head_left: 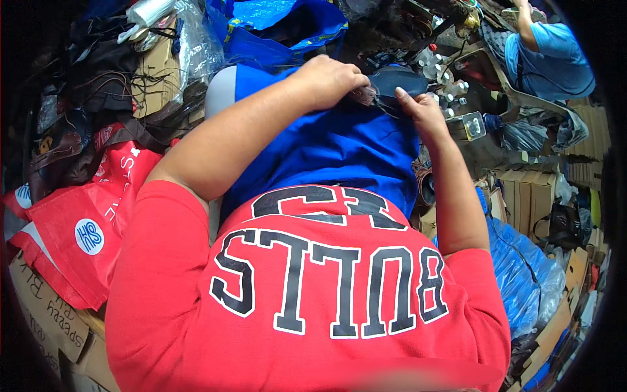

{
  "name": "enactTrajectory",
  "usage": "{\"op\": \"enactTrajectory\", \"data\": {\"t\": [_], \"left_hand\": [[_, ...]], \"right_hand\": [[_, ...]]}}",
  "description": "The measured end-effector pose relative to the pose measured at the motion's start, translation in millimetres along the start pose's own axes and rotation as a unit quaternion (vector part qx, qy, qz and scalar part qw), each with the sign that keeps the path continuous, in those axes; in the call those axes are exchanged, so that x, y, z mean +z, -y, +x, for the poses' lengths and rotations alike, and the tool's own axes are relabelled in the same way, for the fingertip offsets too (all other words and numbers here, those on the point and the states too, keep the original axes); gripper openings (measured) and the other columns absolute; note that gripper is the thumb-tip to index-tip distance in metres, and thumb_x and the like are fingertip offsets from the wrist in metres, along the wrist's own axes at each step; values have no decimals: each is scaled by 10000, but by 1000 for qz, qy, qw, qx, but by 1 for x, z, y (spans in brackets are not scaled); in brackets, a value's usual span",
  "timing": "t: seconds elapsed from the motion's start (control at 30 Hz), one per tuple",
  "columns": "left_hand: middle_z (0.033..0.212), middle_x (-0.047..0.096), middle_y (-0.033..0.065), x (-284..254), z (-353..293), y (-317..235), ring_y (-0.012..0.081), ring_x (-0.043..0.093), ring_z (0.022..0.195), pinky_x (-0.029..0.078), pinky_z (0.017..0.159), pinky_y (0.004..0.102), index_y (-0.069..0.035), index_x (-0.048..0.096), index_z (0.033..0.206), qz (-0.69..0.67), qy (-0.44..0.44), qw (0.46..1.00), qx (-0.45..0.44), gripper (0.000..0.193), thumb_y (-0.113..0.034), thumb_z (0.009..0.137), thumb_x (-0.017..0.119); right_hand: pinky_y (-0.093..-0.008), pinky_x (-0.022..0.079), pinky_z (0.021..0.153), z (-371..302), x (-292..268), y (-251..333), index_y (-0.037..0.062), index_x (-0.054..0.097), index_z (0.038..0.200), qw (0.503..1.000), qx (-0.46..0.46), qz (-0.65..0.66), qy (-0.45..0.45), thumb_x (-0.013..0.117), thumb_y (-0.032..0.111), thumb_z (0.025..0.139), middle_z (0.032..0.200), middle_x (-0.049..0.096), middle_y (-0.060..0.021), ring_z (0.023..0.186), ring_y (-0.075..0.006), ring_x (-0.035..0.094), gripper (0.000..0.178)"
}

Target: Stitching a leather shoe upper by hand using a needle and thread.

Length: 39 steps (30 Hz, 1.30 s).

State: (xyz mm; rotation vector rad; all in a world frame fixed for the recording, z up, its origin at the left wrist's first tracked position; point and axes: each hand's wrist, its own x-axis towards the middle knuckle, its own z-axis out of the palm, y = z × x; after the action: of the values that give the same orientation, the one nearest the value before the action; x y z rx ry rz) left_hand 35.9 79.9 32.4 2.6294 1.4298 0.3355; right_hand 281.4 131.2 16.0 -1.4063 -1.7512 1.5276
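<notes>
Over my lap, on blue cloth (pixel 320 147), lies a dark blue-grey, rounded, flat piece (pixel 400 80) that looks like a shoe sole. My right hand (pixel 423 111) grips its near right edge, with the thumb on top and the other fingers mostly hidden beneath. At its left end, my left hand (pixel 332 81) is closed, its fingertips pinched at a crumpled brownish-grey part (pixel 364 96). Whether that part belongs to the sole or is separate, I cannot tell.
Clear plastic bottles (pixel 450 88) stand just right of my hands. A blue bag (pixel 281 29) gapes open ahead. Red bags (pixel 98 215) and cardboard (pixel 49 313) crowd the left; blue plastic (pixel 513 268) and boxes (pixel 529 196) the right. Another person in a blue shirt (pixel 552 62) is at far right.
</notes>
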Motion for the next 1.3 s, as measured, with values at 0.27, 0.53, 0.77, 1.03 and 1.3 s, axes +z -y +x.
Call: {"op": "enactTrajectory", "data": {"t": [0.27, 0.53, 0.77, 1.03, 1.3], "left_hand": [[839, 659, 155, 0, -28, -26, 323, 647, 811, 508, 712, 415, -57, 634, 861, -11, 99, 995, 12, 155, -53, 716, 578], [882, 603, 90, -10, -48, -36, 277, 609, 819, 468, 734, 376, -92, 659, 970, -7, -61, 998, -23, 332, -262, 697, 740], [1168, 605, 83, -29, -57, 48, 306, 611, 1000, 492, 851, 400, -158, 656, 1126, 90, 38, 982, -163, 415, -295, 740, 721], [842, 642, 170, -62, -83, 86, 320, 623, 799, 466, 696, 407, -57, 617, 943, -8, 5, 956, -292, 264, -293, 827, 642], [911, 643, 216, -162, -213, 75, 367, 627, 893, 463, 756, 453, -32, 635, 939, 162, -76, 827, -533, 282, -293, 832, 622]], "right_hand": [[-239, 311, 466, 7, 5, -2, 58, 622, 670, 997, 8, -71, 0, 713, 394, 826, 608, 490, 75, 540, -31, 379, 382], [-234, 416, 619, 10, -4, 14, -6, 647, 903, 986, -68, -96, 116, 704, 370, 829, 793, 609, 15, 692, -68, 505, 387], [-233, 405, 617, -10, -27, -1, -2, 646, 867, 988, 49, -145, 3, 708, 314, 823, 779, 607, 8, 684, -62, 495, 326], [-231, 174, 512, -10, -45, 1, 143, 523, 703, 980, -22, 143, -134, 676, 279, 854, 613, 353, 94, 572, -30, 267, 254], [-312, 459, 609, 10, -65, 54, 90, 579, 876, 917, -96, 357, -149, 632, 221, 891, 740, 556, 4, 654, -148, 531, 142]]}}
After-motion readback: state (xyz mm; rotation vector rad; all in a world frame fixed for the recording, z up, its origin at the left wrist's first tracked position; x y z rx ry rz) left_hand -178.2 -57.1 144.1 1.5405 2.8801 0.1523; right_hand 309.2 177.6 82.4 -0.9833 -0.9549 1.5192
